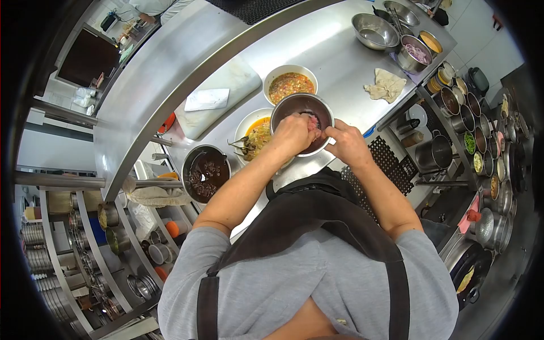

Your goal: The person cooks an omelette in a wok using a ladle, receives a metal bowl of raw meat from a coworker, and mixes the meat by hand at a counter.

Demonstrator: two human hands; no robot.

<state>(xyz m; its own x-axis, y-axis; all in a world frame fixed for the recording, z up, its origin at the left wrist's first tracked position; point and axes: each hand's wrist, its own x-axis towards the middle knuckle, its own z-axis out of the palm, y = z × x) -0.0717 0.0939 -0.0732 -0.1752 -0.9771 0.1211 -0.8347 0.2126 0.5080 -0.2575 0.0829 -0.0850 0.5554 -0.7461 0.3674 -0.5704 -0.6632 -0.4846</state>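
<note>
A round steel bowl (286, 110) is tilted over the counter, with pink strips (311, 120) inside that look like sliced onion. My left hand (293, 135) reaches into it, fingers curled round some of the strips; the fingertips are partly hidden. My right hand (347, 143) grips the bowl's rim at the right. Partly beneath the bowl stands a white plate (242, 129) of yellowish chopped food in orange liquid, with dark stems (240, 145) at its left edge. Just behind is a white bowl (292, 83) of soup with colourful diced pieces.
A steel bowl (206, 174) with dark sauce stands at the left counter edge. A white cutting board (222, 96) carries a white packet (207, 99). Rightward lie a crumpled cloth (385, 85), a steel bowl (375, 31) and a pot of sliced onion (415, 55). A curved metal rail (187, 79) crosses overhead.
</note>
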